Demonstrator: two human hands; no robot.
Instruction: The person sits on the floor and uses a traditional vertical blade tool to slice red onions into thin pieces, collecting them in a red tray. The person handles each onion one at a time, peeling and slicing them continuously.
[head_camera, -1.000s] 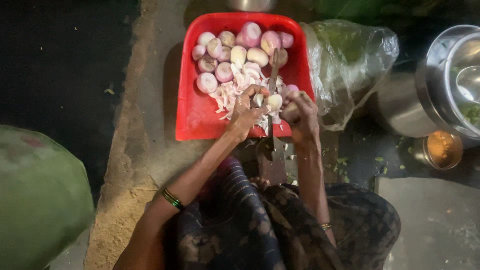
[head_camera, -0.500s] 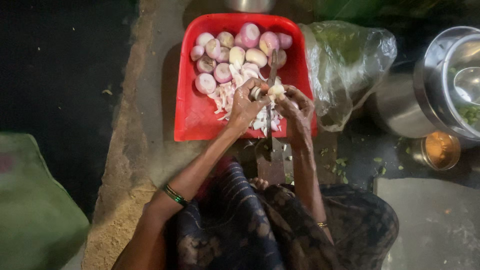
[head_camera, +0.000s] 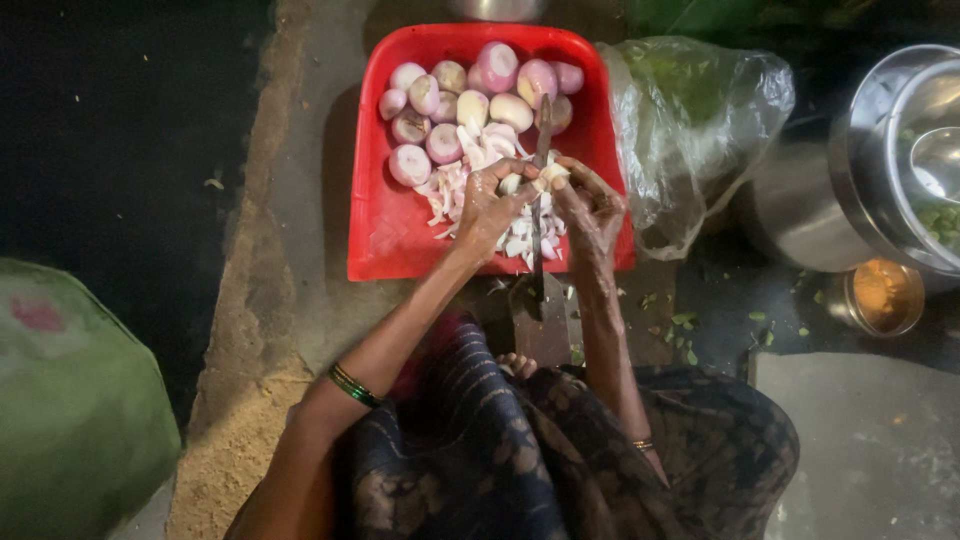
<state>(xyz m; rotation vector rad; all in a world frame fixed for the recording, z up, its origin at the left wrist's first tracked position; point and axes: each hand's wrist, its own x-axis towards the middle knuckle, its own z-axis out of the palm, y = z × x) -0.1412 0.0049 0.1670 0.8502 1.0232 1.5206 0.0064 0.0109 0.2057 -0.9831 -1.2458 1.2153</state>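
My left hand and right hand both grip one peeled onion against the upright blade, over the red tray so slices fall in.

pale peeled onion — pressed against upright blade

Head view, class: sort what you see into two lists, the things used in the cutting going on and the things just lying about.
In use:
left hand
right hand
onion piece held by both hands
upright blade
red tray
peeled onions
cut onion pieces

Lying about:
plastic bag
steel pot
small tin
green bundle
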